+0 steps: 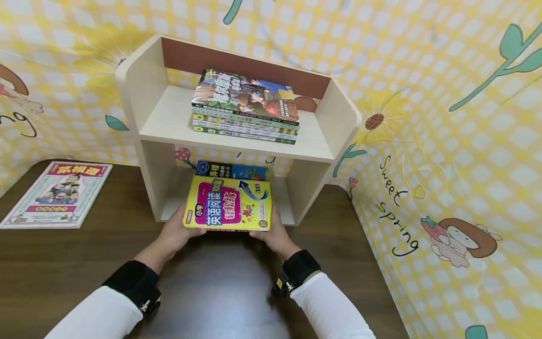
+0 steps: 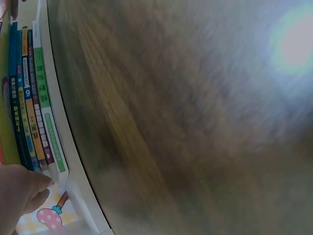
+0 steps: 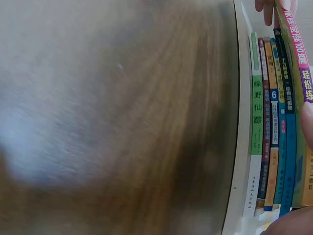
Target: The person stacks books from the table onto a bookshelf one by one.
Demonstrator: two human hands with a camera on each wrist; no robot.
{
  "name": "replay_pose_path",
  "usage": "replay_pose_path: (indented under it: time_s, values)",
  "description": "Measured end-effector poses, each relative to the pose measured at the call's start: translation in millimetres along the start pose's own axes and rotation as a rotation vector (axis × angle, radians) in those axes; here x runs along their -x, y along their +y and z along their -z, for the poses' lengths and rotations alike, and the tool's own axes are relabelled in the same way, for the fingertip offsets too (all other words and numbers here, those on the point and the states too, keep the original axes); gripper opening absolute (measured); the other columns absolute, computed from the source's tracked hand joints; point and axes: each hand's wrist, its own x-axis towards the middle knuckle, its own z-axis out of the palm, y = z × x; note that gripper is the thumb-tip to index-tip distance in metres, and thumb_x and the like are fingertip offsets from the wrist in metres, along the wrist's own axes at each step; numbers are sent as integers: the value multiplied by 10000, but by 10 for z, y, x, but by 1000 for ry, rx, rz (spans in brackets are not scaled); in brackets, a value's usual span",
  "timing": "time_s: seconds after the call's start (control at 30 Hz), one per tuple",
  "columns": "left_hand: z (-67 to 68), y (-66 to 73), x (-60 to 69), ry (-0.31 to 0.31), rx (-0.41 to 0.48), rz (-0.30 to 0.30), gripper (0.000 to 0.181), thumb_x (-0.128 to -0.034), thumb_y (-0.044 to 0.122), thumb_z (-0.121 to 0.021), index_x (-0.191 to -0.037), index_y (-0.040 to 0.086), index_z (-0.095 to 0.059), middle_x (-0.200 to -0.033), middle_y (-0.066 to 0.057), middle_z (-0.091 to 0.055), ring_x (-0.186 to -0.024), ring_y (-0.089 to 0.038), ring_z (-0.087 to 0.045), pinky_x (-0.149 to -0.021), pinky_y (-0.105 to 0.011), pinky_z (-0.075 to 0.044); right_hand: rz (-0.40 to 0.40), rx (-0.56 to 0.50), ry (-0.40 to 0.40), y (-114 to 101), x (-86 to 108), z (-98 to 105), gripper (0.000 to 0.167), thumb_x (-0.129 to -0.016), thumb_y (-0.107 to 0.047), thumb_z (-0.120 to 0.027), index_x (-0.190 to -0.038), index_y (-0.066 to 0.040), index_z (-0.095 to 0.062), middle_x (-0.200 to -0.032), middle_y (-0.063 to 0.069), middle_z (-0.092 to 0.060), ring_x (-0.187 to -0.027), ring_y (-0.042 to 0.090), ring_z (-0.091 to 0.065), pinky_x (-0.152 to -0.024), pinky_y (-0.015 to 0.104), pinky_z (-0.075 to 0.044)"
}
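A yellow workbook (image 1: 250, 207) with a pink title panel lies over a stack on the lower shelf, its near edge tilted toward me. My left hand (image 1: 175, 231) holds its left end, the thumb along the near edge. At the other end, my right hand (image 1: 275, 234) grips it the same way. Behind it shows a blue book (image 1: 250, 172) with pictures. The wrist views reveal several book spines beneath, the lowest a green-and-white book (image 3: 257, 117) on the shelf board (image 3: 238, 147). Some fingers are hidden behind the books.
A pale wooden bookshelf (image 1: 139, 89) stands against a yellow checked cloth (image 1: 444, 141). Its upper shelf carries a stack of comic-style books (image 1: 245, 101). To the left, a magazine (image 1: 63, 195) lies on the dark wooden table (image 1: 220, 292).
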Motion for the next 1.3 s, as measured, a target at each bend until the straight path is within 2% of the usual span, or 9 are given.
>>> replay_pose_path:
  time_s: [0.13,0.27,0.4,0.53,0.63,0.73,0.97,1.07,1.3]
  values:
    - [-17,6,-77,10,-11,7,877,-862,14,-695,-1540,97,-145,-1392,-214,-445,-1250,-392,-480,-1022,-521,-418,-9,67,30,-8,-75,50,996,-787,47,-748,-1512,-7,-68,-1467,265,-172,-1233,373,-433,-1036,382,-406]
    - [4,-6,-161,7,-31,0,859,-864,57,-708,-1533,84,-169,-1410,-231,-426,-1281,-410,-432,-1051,-562,-369,3,115,39,-112,-168,66,938,-772,52,-761,-1482,46,-148,-1447,305,-217,-1263,413,-380,-1087,481,-333]
    - [58,-22,-259,14,-80,10,828,-871,93,-708,-1523,70,-199,-1429,-239,-409,-1312,-423,-383,-1079,-587,-314,-12,133,46,-176,-273,58,890,-776,73,-749,-1467,68,-188,-1419,314,-292,-1263,431,-401,-1096,524,-312]
    - [89,-14,-366,20,-117,21,796,-884,119,-699,-1517,64,-218,-1431,-238,-414,-1316,-423,-378,-1082,-596,-298,-11,149,74,-71,-388,63,888,-776,71,-753,-1469,60,-199,-1388,297,-349,-1204,418,-477,-1038,518,-388]
    - [103,5,-443,20,-135,18,788,-885,115,-699,-1513,53,-225,-1428,-239,-424,-1306,-418,-391,-1085,-593,-292,-27,218,112,34,-457,63,868,-785,35,-763,-1471,29,-232,-1367,254,-381,-1177,368,-493,-1007,451,-424]
    - [124,29,-514,23,-160,13,792,-876,104,-707,-1507,43,-233,-1437,-238,-418,-1309,-419,-389,-1095,-589,-278,-63,292,145,102,-523,59,834,-787,-1,-775,-1457,-1,-280,-1345,205,-405,-1187,312,-462,-1008,395,-411]
    - [130,43,-639,10,-187,16,812,-873,92,-705,-1522,66,-217,-1453,-228,-408,-1337,-417,-370,-1118,-586,-237,-118,390,199,180,-618,73,781,-784,-64,-796,-1415,-12,-339,-1312,179,-427,-1186,291,-408,-1053,416,-358]
    - [90,27,-677,3,-190,27,799,-879,95,-695,-1518,65,-216,-1450,-227,-410,-1335,-410,-376,-1121,-576,-240,-135,379,205,206,-602,90,770,-801,-71,-783,-1423,-16,-333,-1328,180,-411,-1193,289,-392,-1050,415,-362]
    - [72,0,-687,15,-230,28,773,-891,75,-679,-1510,47,-217,-1475,-224,-368,-1337,-392,-375,-1133,-550,-237,-109,348,221,218,-584,68,786,-792,-41,-783,-1439,-24,-337,-1345,183,-416,-1199,294,-384,-1061,421,-341]
